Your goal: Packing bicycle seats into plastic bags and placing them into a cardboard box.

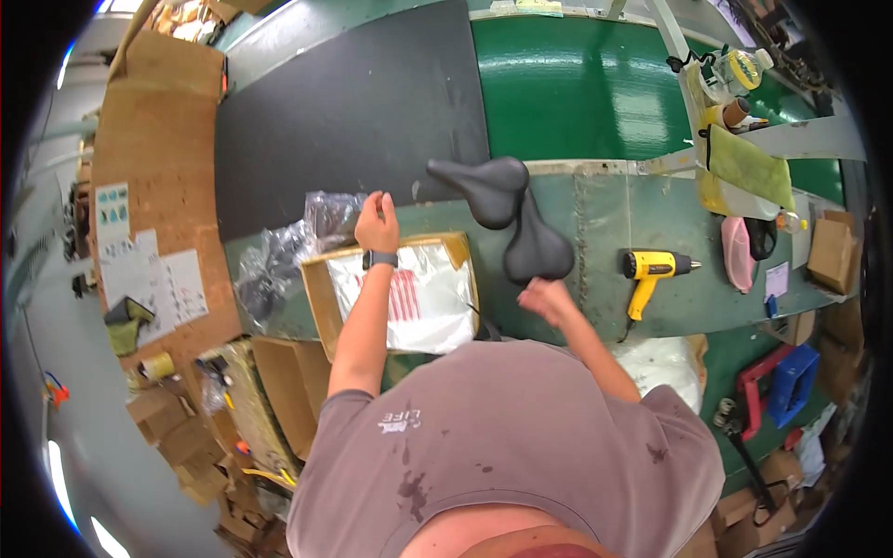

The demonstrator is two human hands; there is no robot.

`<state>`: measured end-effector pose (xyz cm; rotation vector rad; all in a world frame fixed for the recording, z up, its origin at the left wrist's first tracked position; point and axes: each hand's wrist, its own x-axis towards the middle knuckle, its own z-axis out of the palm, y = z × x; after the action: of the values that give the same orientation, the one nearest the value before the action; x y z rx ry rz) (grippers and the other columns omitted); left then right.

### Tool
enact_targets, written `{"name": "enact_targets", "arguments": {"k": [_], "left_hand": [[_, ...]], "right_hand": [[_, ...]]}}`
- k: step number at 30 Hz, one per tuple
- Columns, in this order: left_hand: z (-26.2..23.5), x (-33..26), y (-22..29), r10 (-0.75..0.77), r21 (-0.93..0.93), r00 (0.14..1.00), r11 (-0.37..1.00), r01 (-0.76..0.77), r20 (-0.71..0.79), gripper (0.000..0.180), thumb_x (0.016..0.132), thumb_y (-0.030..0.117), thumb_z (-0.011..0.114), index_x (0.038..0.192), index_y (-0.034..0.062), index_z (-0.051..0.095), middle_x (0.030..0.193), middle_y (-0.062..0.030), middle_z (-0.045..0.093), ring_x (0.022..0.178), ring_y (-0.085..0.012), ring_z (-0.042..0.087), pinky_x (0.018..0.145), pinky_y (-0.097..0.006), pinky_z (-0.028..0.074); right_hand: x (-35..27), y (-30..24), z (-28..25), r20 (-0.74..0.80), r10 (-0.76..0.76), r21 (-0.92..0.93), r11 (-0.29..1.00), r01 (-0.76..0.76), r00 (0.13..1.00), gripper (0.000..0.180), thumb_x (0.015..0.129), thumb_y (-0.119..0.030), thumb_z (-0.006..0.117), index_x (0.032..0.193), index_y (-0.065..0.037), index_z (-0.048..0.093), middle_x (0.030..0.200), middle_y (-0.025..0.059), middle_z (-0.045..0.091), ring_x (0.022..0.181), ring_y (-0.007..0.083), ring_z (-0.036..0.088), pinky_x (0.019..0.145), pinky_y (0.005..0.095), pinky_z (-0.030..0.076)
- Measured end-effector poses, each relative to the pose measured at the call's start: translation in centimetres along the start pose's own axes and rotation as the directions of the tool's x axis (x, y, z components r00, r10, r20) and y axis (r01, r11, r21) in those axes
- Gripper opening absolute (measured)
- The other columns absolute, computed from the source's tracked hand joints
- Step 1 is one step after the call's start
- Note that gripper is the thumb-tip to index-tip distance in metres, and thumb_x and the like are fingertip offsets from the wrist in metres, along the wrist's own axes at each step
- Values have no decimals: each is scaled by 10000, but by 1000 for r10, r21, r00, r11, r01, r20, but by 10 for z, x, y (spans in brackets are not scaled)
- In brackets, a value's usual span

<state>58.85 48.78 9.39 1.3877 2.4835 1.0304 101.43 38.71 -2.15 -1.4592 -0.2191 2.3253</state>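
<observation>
Over the green tabletop [605,232] a person in a grey-brown shirt is leaning forward, both arms reaching out; the left hand [377,223], a dark watch on its wrist, is lying against the crumpled clear plastic wrap [321,223] at the far edge of an open cardboard box [321,298], its grip looking curled in a loose fist on the plastic, though whether it is actually pinching the film I cannot tell; inside the box a white plastic bag [419,302] with red stripes is lying flat; the right hand [544,299] is hovering just below the nearer black bicycle saddle [537,246], its grip loosely closed with nothing visibly in it, close to the saddle but whether touching I cannot tell; a second black saddle [479,181] is resting just beyond, overlapping the first, at the edge of a dark mat [353,102]; off to the right, well apart from the hands, a yellow heat gun [651,272] is lying on the tabletop; cardboard boxes are crowding the floor on the left.
</observation>
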Motion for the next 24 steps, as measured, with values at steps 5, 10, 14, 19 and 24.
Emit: {"name": "enact_targets", "arguments": {"k": [5,10,14,19,24], "left_hand": [[-32,-76,-13,428,74,903,900,-429,28,269,1029,244,713,1244,84,741,1303,-152,740,1214,-362,680,1040,-496,529],[-46,-200,-55,311,-74,926,950,-302,212,366,939,280,814,1226,91,688,1324,-150,674,1219,-372,648,1007,-496,547],[-36,-250,-85,-84,50,819,996,67,567,326,915,327,845,1091,98,692,1150,-113,711,1130,-348,683,890,-472,562],[-20,-269,-128,50,-7,886,999,-53,461,164,962,254,771,988,97,728,1091,-132,679,1067,-370,670,894,-507,566],[-40,-282,-115,229,1,894,969,-249,384,166,946,275,777,967,113,747,1002,-113,659,973,-363,660,802,-505,553]], "right_hand": [[-60,21,44,132,-621,-782,414,466,772,195,953,-55,724,1142,-10,727,1050,138,791,979,318,778,860,441,632],[-64,6,45,275,-402,-749,-659,-67,874,1016,812,-74,832,1698,-139,339,1526,212,562,1474,424,491,1259,607,382],[-55,104,1,38,-351,-833,-529,-165,935,1359,738,-213,942,1768,-101,63,1428,242,609,1317,454,617,1135,603,499],[-97,193,22,-138,-592,-983,-18,-185,794,1232,781,-186,882,1742,-61,122,1392,272,633,1195,492,674,1017,567,557],[-147,222,-23,-259,-271,-333,926,177,927,754,921,-278,798,1504,79,481,1158,230,701,1008,359,710,856,443,603]]}}
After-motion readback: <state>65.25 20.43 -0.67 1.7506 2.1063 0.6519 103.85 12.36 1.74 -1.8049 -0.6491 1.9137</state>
